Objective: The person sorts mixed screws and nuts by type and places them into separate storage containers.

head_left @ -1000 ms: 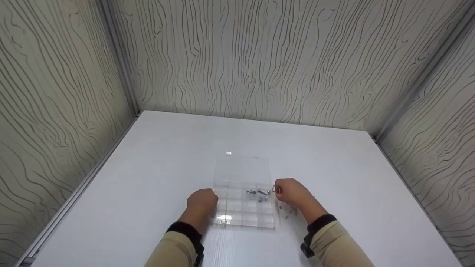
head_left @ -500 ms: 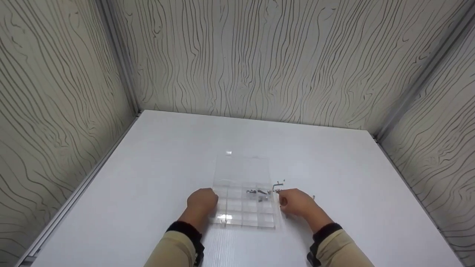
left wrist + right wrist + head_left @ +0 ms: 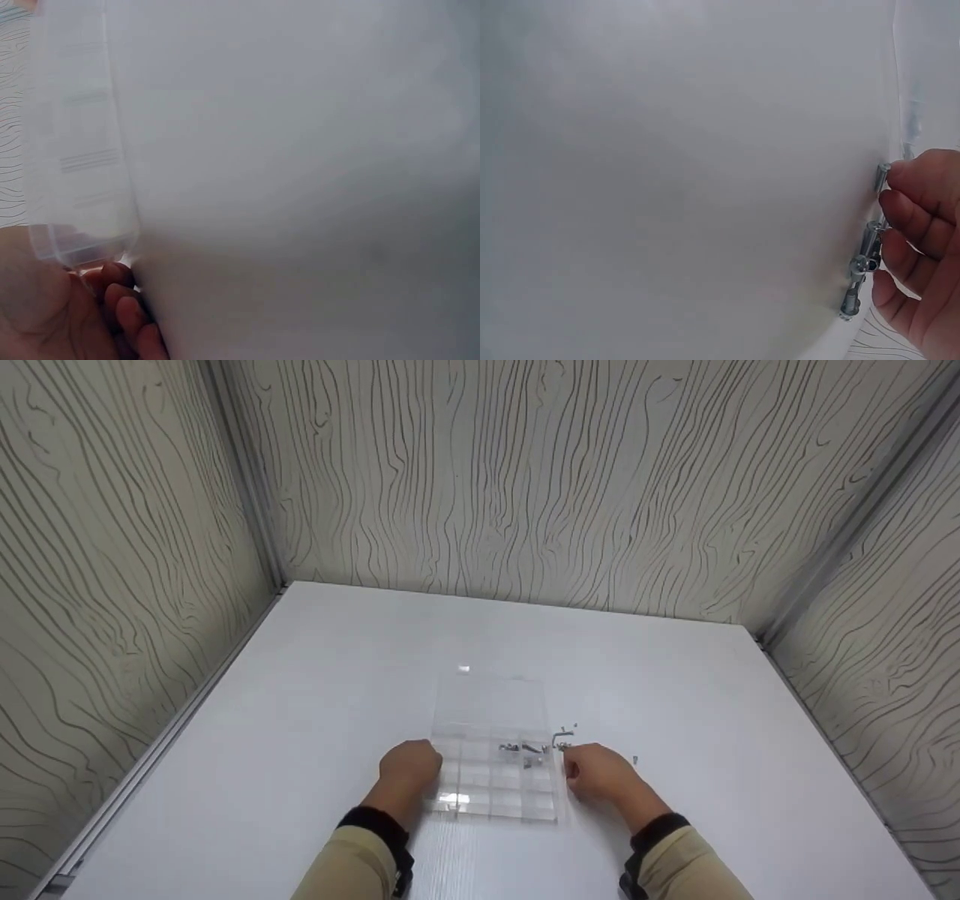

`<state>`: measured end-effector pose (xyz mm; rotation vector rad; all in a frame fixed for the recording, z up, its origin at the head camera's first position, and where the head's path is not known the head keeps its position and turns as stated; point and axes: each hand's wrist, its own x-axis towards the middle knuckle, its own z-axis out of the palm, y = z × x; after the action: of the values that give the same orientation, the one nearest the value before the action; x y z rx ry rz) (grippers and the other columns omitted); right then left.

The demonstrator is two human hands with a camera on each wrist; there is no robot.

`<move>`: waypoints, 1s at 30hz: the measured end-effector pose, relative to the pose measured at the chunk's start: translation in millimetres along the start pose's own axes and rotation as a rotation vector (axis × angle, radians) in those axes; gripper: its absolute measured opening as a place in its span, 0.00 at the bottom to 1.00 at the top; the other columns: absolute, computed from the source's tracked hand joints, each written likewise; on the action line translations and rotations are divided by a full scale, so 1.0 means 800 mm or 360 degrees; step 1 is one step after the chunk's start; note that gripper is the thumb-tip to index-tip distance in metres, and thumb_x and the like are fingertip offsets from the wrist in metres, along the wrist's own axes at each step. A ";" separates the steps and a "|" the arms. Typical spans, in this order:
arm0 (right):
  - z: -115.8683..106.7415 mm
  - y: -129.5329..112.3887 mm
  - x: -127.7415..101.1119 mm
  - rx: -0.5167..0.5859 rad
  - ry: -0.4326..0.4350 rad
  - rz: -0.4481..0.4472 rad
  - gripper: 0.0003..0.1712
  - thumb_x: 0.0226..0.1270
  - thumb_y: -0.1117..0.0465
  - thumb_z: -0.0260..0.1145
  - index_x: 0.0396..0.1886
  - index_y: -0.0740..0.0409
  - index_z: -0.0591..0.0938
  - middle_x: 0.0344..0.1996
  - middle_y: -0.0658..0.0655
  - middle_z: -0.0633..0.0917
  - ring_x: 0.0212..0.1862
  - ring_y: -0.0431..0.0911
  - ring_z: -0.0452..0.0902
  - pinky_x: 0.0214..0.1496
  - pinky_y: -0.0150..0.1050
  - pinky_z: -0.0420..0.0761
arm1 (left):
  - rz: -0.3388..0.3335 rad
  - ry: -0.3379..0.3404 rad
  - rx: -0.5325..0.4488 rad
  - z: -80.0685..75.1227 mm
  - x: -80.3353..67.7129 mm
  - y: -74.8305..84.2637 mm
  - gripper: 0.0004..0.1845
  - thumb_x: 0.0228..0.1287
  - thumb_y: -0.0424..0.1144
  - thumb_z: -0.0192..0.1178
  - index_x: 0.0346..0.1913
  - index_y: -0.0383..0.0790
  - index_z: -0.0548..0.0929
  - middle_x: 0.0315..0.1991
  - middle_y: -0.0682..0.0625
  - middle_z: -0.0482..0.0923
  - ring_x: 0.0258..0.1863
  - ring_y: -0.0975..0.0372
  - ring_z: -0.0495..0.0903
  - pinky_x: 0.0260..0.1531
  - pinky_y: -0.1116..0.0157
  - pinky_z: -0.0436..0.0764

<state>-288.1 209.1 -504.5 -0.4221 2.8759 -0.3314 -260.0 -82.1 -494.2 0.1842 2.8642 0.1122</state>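
A clear compartment box (image 3: 474,778) lies on the white table with its transparent lid (image 3: 491,701) folded back. My left hand (image 3: 409,769) grips its left side; in the left wrist view, curled fingers (image 3: 129,309) lie under the corner of the clear plastic (image 3: 90,180). Small metal parts (image 3: 510,748) sit in several upper-right compartments. My right hand (image 3: 598,772) is beside the box's right edge, low over the table. In the right wrist view, its thumb and forefinger pinch a small screw (image 3: 882,177), while more metal hardware (image 3: 860,264) lies by the other fingertips.
An L-shaped hex key (image 3: 562,734) and a few small pieces lie right of the box's upper corner. One loose screw (image 3: 635,760) is farther right. Wood-grain patterned panels (image 3: 480,480) enclose the table (image 3: 337,660) on the back and sides.
My right hand has come down and slightly right from the box's upper-right edge, uncovering the hex key and covering the scattered pieces beside the box. My left hand stays in place.
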 end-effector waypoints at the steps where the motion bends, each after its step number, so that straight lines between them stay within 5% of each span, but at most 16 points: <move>1: 0.000 0.000 0.000 -0.0002 -0.0004 0.0003 0.07 0.49 0.65 0.65 0.22 0.50 0.76 0.20 0.47 0.75 0.25 0.43 0.69 0.28 0.40 0.72 | -0.0006 0.0006 -0.0012 0.000 0.000 0.000 0.06 0.42 0.28 0.62 0.27 0.40 0.81 0.32 0.49 0.78 0.30 0.59 0.74 0.27 0.60 0.79; 14: -0.021 0.000 0.008 0.0153 0.0020 -0.0003 0.07 0.51 0.69 0.64 0.23 0.54 0.76 0.21 0.49 0.76 0.25 0.43 0.71 0.25 0.37 0.74 | -0.0118 0.0028 -0.0249 0.003 0.003 -0.001 0.13 0.40 0.30 0.63 0.36 0.37 0.82 0.37 0.46 0.79 0.37 0.55 0.78 0.31 0.58 0.79; 20: -0.038 -0.016 0.018 0.0151 0.0110 0.0011 0.05 0.53 0.67 0.65 0.26 0.54 0.77 0.23 0.49 0.76 0.28 0.43 0.70 0.30 0.37 0.75 | -0.0132 0.0061 -0.0274 0.005 0.004 -0.002 0.08 0.42 0.31 0.61 0.31 0.38 0.81 0.33 0.47 0.79 0.32 0.57 0.77 0.28 0.59 0.79; 30: -0.041 -0.056 0.035 0.0086 0.0190 -0.0213 0.06 0.52 0.67 0.66 0.23 0.54 0.77 0.22 0.48 0.77 0.28 0.43 0.71 0.32 0.39 0.74 | -0.0161 0.0042 -0.0297 0.010 0.008 0.000 0.06 0.53 0.30 0.54 0.31 0.37 0.81 0.31 0.47 0.78 0.30 0.58 0.75 0.28 0.61 0.78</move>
<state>-310.6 165.5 -466.8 -0.6063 2.9525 -0.4711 -263.9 -81.0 -503.4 0.0005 2.8614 0.3624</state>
